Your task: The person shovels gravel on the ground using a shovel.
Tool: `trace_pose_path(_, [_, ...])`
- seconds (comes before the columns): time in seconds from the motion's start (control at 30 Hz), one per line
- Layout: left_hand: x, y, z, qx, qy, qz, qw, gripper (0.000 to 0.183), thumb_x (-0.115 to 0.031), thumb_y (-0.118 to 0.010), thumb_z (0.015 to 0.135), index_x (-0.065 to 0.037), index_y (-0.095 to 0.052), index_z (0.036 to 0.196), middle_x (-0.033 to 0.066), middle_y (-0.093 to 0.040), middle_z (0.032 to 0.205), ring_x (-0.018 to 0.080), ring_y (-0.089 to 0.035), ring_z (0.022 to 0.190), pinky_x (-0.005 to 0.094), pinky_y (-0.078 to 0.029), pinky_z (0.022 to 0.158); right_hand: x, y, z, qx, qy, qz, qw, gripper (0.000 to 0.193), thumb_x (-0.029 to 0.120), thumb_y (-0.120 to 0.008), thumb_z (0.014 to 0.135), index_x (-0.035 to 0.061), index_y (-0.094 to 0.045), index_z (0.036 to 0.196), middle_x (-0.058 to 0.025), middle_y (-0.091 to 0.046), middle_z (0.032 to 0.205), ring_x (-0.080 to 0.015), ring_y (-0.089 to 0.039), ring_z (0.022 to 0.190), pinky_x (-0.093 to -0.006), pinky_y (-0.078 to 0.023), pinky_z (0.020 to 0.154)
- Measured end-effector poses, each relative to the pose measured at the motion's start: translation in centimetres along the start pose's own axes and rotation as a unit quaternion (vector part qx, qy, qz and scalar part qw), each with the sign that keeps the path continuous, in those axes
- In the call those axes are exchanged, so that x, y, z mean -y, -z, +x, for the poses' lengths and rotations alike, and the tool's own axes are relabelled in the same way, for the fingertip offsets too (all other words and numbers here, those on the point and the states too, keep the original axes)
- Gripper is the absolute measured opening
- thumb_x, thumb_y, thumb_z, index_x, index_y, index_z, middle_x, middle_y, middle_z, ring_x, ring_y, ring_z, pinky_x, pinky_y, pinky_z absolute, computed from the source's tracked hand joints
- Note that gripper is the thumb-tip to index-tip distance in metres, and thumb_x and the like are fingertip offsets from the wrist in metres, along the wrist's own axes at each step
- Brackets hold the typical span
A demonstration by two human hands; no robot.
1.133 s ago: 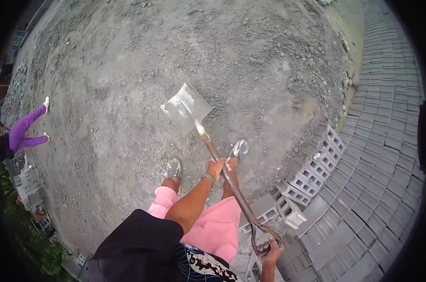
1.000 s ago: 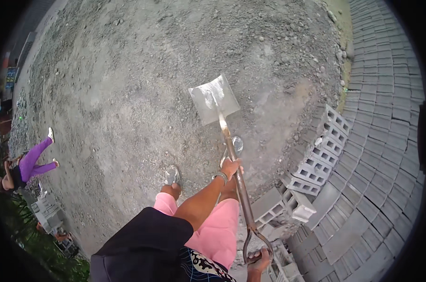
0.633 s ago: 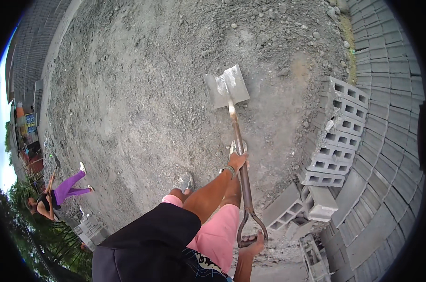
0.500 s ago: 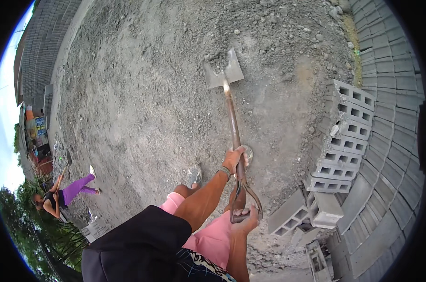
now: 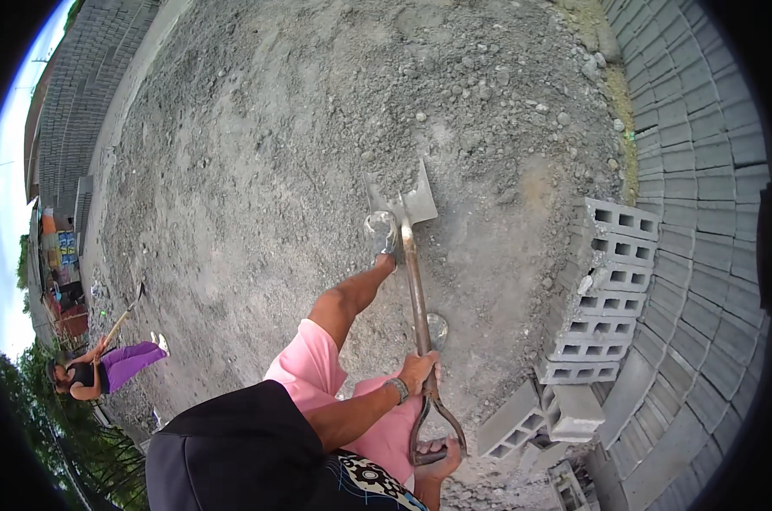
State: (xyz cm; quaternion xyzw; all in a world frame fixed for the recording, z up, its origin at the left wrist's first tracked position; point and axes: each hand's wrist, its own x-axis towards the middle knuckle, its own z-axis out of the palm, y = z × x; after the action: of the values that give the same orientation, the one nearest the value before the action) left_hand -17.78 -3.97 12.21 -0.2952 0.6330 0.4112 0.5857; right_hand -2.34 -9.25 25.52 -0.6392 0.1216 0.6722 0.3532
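from my end i see the left hand [image 5: 417,373] wrapped around the shovel [image 5: 416,294] low on its shaft, the right hand [image 5: 440,461] curled on its near handle [image 5: 423,458]; the far blade [image 5: 419,205] meets gravel [image 5: 318,162] beside a shoe [image 5: 381,228] (hollow blocks [image 5: 603,307] are stacked to the right).

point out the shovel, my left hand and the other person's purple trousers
shovel [image 5: 416,289]: head view, on the middle of its shaft
left hand [image 5: 418,371]: head view, on the back of the hand
purple trousers [image 5: 133,365]: head view, on the legs
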Motion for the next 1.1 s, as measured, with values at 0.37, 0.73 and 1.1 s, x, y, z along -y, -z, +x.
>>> trace_pose_path(0.37, [-41.8, -1.8, 16.7, 0.116, -0.132, 0.042, 0.984, 0.023, -0.019, -0.063, 0.085, 0.001, -0.055, 0.094, 0.0107, -0.061, 0.075, 0.0260, -0.060, 0.056, 0.0398, -0.053, 0.053, -5.2, -41.0, 10.6, 0.207, 0.059, -0.009, 0.977, 0.021, 0.013, -0.066, 0.082, 0.0093, -0.050, 0.069, -0.0019, -0.046, 0.058, -0.0152, -0.047, 0.051, -0.0310, -0.041, 0.045])
trace_pose_path(0.73, [-55.7, 0.4, 32.8, -0.054, -0.106, 0.066, 0.991, 0.031, -0.019, -0.068, 0.083, 0.009, -0.055, 0.089, 0.0172, -0.060, 0.061, 0.0271, -0.060, 0.048, 0.0405, -0.047, 0.038, -8.0, -44.3, 8.6, -0.175, 0.120, -0.131, 0.968, 0.015, 0.013, -0.066, 0.083, 0.0047, -0.054, 0.076, -0.0023, -0.048, 0.057, -0.0138, -0.046, 0.045, -0.0286, -0.039, 0.040])
trace_pose_path(1.1, [-55.1, 1.9, 26.7, -0.059, -0.098, 0.081, 0.990, 0.014, -0.011, -0.061, 0.085, 0.000, -0.052, 0.083, 0.0095, -0.056, 0.064, 0.0217, -0.058, 0.050, 0.0398, -0.051, 0.043, -9.2, -39.3, 7.7, -0.227, 0.133, -0.179, 0.948, 0.014, 0.013, -0.064, 0.083, 0.0059, -0.053, 0.081, -0.0010, -0.042, 0.052, -0.0149, -0.042, 0.037, -0.0286, -0.037, 0.034])
